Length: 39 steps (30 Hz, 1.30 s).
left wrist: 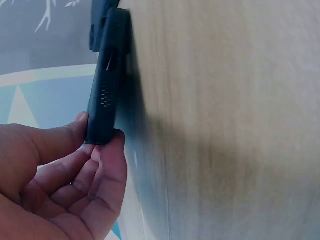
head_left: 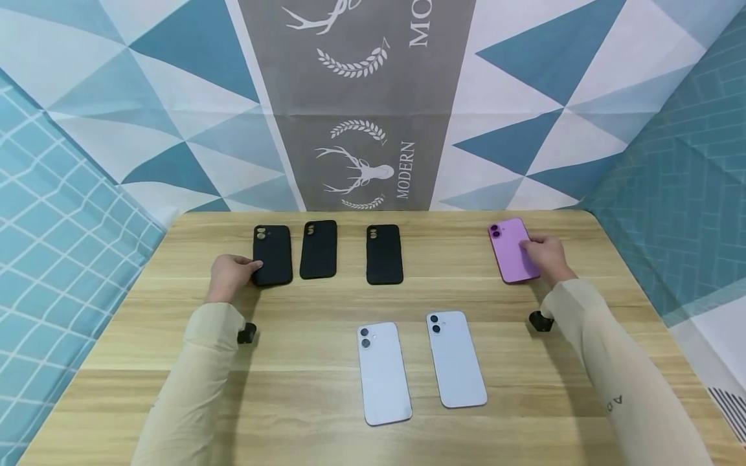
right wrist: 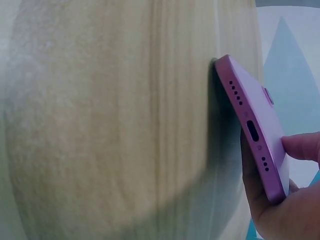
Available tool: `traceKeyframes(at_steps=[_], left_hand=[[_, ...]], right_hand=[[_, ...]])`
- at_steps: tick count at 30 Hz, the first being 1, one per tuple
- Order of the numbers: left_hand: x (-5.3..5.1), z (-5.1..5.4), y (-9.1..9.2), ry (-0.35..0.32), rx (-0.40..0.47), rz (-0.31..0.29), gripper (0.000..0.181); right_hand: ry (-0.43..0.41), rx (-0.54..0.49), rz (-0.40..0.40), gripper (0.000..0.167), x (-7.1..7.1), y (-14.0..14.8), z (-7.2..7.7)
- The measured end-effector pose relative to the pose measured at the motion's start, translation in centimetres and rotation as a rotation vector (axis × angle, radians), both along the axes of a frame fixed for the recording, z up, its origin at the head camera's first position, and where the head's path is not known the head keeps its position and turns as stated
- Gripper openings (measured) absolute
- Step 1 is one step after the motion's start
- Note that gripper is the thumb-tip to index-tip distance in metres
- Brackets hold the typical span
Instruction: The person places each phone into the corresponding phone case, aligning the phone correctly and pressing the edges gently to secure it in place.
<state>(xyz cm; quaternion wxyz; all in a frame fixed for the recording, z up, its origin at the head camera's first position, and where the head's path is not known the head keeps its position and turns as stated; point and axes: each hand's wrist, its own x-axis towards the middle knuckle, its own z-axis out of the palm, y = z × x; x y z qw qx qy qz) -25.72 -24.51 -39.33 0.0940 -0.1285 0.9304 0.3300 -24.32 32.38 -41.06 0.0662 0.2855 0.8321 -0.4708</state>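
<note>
At the back left of the table, my left hand (head_left: 232,275) pinches the lower left edge of a black phone case (head_left: 272,255). The left wrist view shows the case (left wrist: 104,92) between thumb and fingers, its bottom end toward the camera. On the far right, a pink phone (head_left: 513,249) is in my right hand (head_left: 546,257), thumb on its back. In the right wrist view the fingers go under the phone (right wrist: 252,127), which is tilted with one long edge near the wood. Two more black phone cases (head_left: 318,249), (head_left: 384,254) lie to the right of the gripped case.
Two pale phones (head_left: 384,374), (head_left: 457,359) lie camera side up at the front middle of the wooden table (head_left: 291,401). A patterned cloth (head_left: 361,97) hangs along the table's back edge. Blue cloths flank both sides.
</note>
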Motion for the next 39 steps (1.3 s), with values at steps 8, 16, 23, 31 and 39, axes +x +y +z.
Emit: traceKeyframes(at_steps=[8,16,23,31,39], left_hand=[[0.1,0.2,-0.5,-0.022,0.072,0.013,0.05],[0.3,0.1,-1.1,-0.053,0.225,0.024,0.057],[0.3,0.9,-0.6,-0.076,0.318,0.034,0.059],[0.5,1.9,0.7,-0.075,0.367,-0.013,0.057],[0.7,2.7,2.5,-0.091,0.379,-0.054,0.055]], right_hand=[[0.02,-0.073,-0.07,0.049,-0.4,0.1,-0.8],[0.027,-0.172,-0.129,0.049,-0.3,0.0,-0.9],[0.024,-0.232,-0.176,0.054,-0.2,-0.5,-0.2],[0.071,-0.261,-0.181,0.055,0.0,-1.2,0.0],[0.086,-0.306,-0.193,0.054,0.0,-2.1,0.6]])
